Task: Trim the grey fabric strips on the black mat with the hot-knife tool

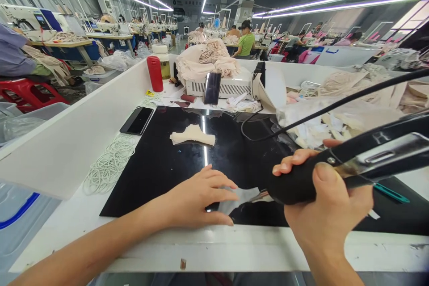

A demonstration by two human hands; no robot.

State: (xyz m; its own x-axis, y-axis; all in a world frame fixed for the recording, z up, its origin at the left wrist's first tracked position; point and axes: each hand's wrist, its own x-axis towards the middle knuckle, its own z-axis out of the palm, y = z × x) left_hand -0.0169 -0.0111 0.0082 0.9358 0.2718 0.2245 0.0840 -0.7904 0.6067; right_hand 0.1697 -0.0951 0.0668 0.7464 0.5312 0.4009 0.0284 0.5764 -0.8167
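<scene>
My right hand (323,201) is closed around the black handle of a corded hand tool (365,158), whose metal tip points down at the black work mat (161,165). My left hand (197,199) lies open on the mat, fingers stretched toward a small pale translucent piece (243,196) just under the tool's tip. A cream fabric piece (192,136) lies further back on the mat.
A black phone (136,120) and a heap of white elastic loops (109,163) lie left of the mat. A red bottle (155,73), a white box heaped with cream fabric (208,65) and bagged pieces (321,120) stand behind. People work at far tables.
</scene>
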